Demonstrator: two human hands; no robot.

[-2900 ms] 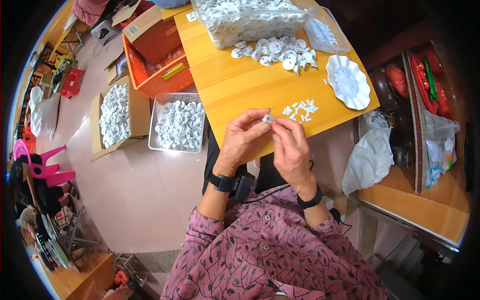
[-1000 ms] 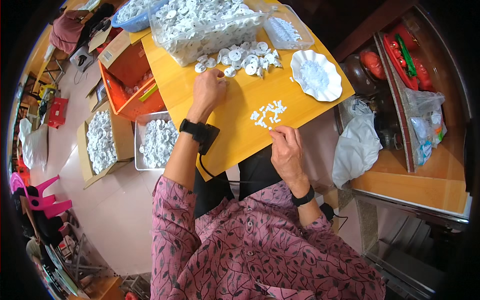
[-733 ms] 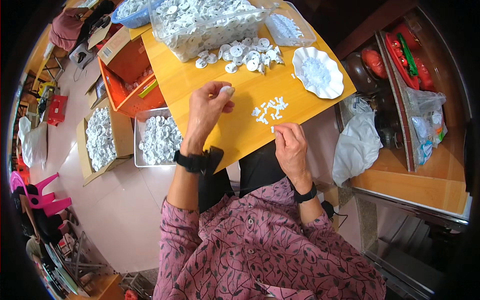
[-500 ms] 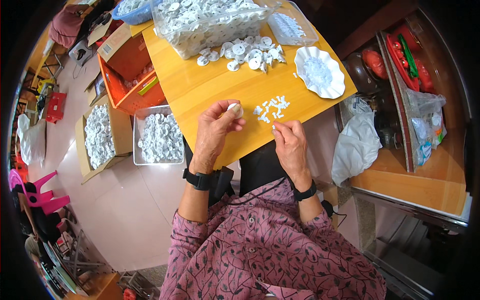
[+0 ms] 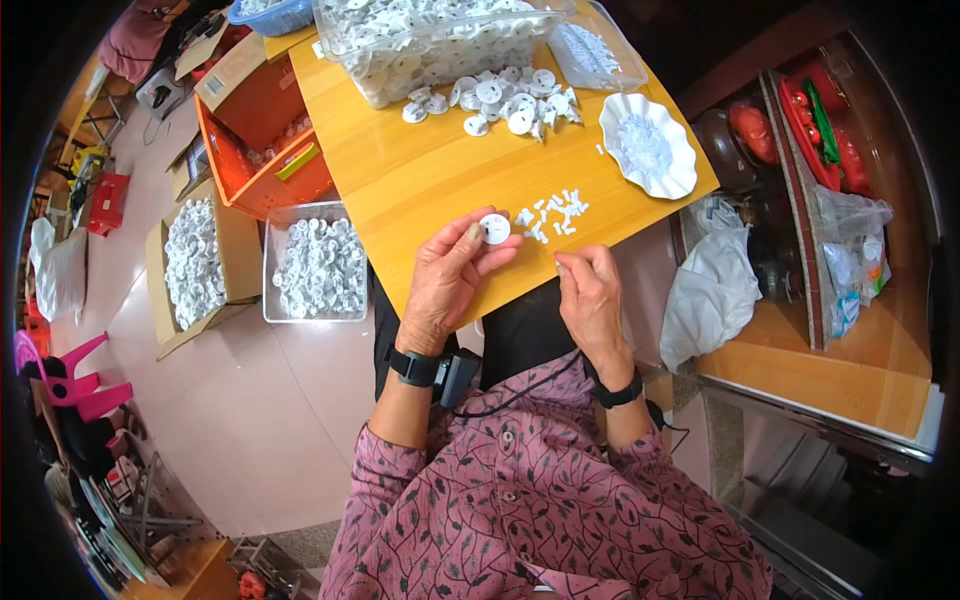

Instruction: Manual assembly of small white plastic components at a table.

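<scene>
A round white plastic disc (image 5: 495,229) with a small dark slot is pinched between the thumb and fingers of my left hand (image 5: 448,278), above the table's near edge. To the right, thumb and forefinger of my right hand (image 5: 594,300) are pressed together on a small white plastic piece (image 5: 559,261) that barely shows at their tips. Just beyond my hands lie several small white plastic pieces (image 5: 556,212), scattered on the yellow wooden table (image 5: 400,180). Farther back is a loose pile of white discs (image 5: 520,102) with stems.
A clear bin (image 5: 385,85) heaped with white parts stands at the table's far side, beside a clear tray (image 5: 625,70). A scalloped white dish (image 5: 685,178) holds tiny translucent pieces. Floor left: an orange crate (image 5: 275,190), a cardboard box (image 5: 238,250), a clear tub (image 5: 318,317).
My left hand has shifted right, and the disc now shows its flat, slotted face. My right hand has moved slightly right and down. The whole view has shifted a little.
</scene>
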